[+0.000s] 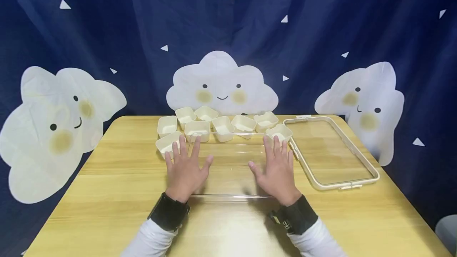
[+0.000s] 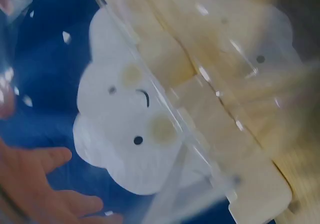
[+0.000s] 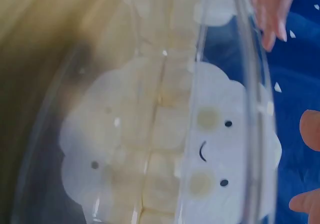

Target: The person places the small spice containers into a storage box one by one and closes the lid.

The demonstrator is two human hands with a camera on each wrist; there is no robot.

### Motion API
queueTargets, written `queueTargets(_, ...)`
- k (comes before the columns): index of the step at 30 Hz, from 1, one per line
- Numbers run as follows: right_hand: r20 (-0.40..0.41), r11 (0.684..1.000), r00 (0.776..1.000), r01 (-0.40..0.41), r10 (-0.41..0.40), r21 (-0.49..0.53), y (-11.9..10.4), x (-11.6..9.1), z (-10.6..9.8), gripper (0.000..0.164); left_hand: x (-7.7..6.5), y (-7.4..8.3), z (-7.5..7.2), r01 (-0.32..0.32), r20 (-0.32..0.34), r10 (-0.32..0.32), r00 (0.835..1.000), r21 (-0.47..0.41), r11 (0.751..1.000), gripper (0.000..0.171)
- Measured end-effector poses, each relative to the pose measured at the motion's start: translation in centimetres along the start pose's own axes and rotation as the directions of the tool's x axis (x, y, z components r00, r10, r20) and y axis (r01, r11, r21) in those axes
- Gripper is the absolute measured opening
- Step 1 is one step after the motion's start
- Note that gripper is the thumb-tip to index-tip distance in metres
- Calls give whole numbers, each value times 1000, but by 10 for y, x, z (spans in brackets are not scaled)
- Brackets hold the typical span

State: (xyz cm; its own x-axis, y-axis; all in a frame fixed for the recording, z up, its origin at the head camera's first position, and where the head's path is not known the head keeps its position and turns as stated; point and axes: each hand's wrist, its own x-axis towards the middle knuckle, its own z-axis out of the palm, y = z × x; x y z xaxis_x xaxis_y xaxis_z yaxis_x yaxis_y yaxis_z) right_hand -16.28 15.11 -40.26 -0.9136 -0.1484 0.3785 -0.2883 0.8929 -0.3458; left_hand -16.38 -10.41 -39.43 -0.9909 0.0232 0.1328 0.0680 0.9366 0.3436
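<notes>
A clear, rectangular plastic box (image 1: 232, 177) stands on the table between and beneath the two hands. Over its left side my left hand (image 1: 185, 174) is spread, palm down, fingers straight. My right hand (image 1: 279, 177) is spread the same way over the right side. Neither hand grips anything; whether they touch the box's rim cannot be told. In the left wrist view the left hand's fingers (image 2: 65, 199) show at the lower left, beside the see-through wall. The right wrist view shows the box wall (image 3: 252, 108), with right-hand fingertips (image 3: 311, 131) at the right edge.
Several small cream cups (image 1: 223, 128) crowd together behind the box, some slightly tilted. On the right lies a clear lid (image 1: 335, 154) with a cream rim and clips. The wooden table (image 1: 107, 205) ends at a blue curtain (image 1: 228, 23) printed with clouds.
</notes>
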Motion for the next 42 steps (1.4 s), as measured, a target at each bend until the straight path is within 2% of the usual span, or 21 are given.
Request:
queueTargets(4, 4, 997, 1000, -22, 22, 74, 11, 4, -9, 77, 3, -7, -5, 34, 60, -31, 998, -62, 997, 82)
queueTargets(9, -70, 989, 997, -21, 32, 145, 26, 8, -16, 61, 6, -20, -17, 83, 140, -61, 988, -156, 984, 84)
queueTargets(14, -115, 972, 991, -36, 64, 232, 42, 18, -25, 47, 13, -32, -29, 106, 135, -79, 988, -210, 972, 85)
queueTargets(17, -105, 952, 987, -88, 123, 292, 53, 26, -26, 39, 14, -41, -32, 113, 154, -81, 985, -212, 971, 77)
queueTargets(20, -55, 925, 981, -155, 185, 347, 64, 32, -26, 35, 14, -48, -32, 118, 191, -78, 978, -210, 971, 67)
queueTargets(24, 68, 896, 970, -240, 232, 374, 75, 35, -26, 37, 13, -54, -29, 116, 231, -65, 971, -216, 970, 56)
queueTargets(27, 186, 866, 948, -312, 258, 392, 82, 35, -29, 40, 12, -56, -26, 129, 277, -63, 959, -225, 966, 52)
queueTargets(29, 241, 841, 930, -355, 276, 408, 87, 35, -30, 42, 12, -57, -25, 111, 277, -47, 960, -220, 969, 49)
queueTargets(34, 285, 778, 909, -410, 305, 476, 97, 41, -28, 42, 16, -59, -25, 42, 231, 9, 973, -213, 976, 39)
queueTargets(39, 344, 703, 890, -450, 300, 551, 103, 46, -18, 44, 15, -60, -25, 43, 256, 15, 966, -220, 975, 36)
queueTargets(42, 359, 666, 886, -460, 294, 587, 108, 46, -12, 44, 12, -61, -23, 50, 260, 10, 965, -222, 974, 36)
